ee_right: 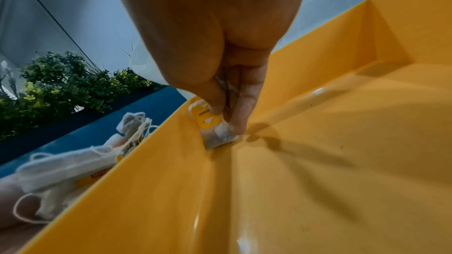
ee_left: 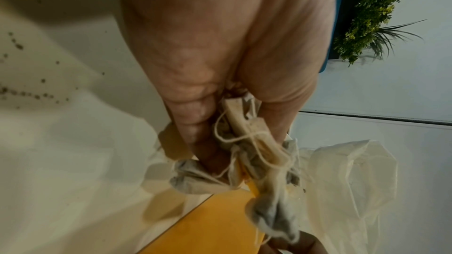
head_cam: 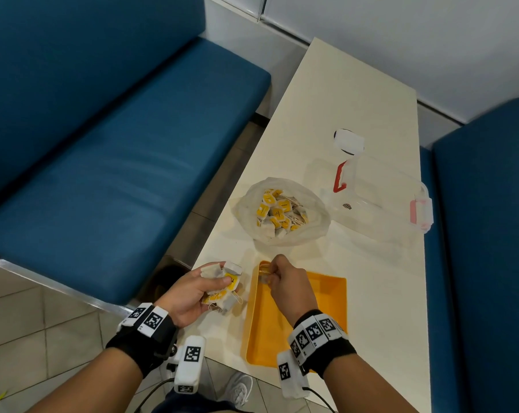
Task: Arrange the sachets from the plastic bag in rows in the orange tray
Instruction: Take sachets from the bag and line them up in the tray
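Right hand (head_cam: pixel 285 283) pinches one sachet (ee_right: pixel 215 128) against the tray (head_cam: pixel 327 296) wall at its 11 o'clock corner. Left hand (head_cam: pixel 192 293) grips a bunch (head_cam: pixel 222 289); bag (head_cam: pixel 282 211) at 12.

head view downward, wrist views close, sharing orange tray (head_cam: pixel 327 296)
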Demonstrator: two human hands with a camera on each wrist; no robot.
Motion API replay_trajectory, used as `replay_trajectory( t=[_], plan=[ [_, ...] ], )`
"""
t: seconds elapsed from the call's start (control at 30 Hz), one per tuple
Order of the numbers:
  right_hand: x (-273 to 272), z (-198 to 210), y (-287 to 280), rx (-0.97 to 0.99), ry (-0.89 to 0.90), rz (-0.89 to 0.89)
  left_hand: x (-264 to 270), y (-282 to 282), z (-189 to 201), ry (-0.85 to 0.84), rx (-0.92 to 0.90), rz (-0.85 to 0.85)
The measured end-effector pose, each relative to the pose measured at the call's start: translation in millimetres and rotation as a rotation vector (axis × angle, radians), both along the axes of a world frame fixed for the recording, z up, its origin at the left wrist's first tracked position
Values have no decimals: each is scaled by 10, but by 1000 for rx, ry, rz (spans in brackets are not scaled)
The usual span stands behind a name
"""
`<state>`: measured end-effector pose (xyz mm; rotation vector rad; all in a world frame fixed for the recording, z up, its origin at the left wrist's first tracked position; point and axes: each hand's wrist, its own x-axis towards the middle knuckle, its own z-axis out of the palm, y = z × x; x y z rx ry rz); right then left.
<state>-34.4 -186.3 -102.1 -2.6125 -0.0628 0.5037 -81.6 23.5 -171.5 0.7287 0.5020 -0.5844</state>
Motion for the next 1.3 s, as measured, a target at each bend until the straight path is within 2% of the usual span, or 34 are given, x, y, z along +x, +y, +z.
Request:
replay_trajectory(
  t=[0.1,0.37,0.47,0.57,0.63,0.77,1.13,1.3],
  plan=[
    [4,40,-11,-39,-36,-19,-7,3,19,-14,-11,-8],
    [25,115,13,-88,6,-71,-16,-9,63,-5,-14,2],
    [-6,177,38,-60,-82,-62,-14,-9,82,-8,-7,6],
    [-34,304,128,126,-204,95,-3,-15,90,-13,25,-7],
    [-14,381,210,199,-142,246,6,-31,131,-27,38,-25],
    [94,390,362,107,21,405,15,-68,218,-88,43,-64],
    [101,413,330,58,114,311,24,-3,139,-58,-26,-19],
    [65,368,319,42,79,243,43,-41,173,-41,-17,-20]
  ],
)
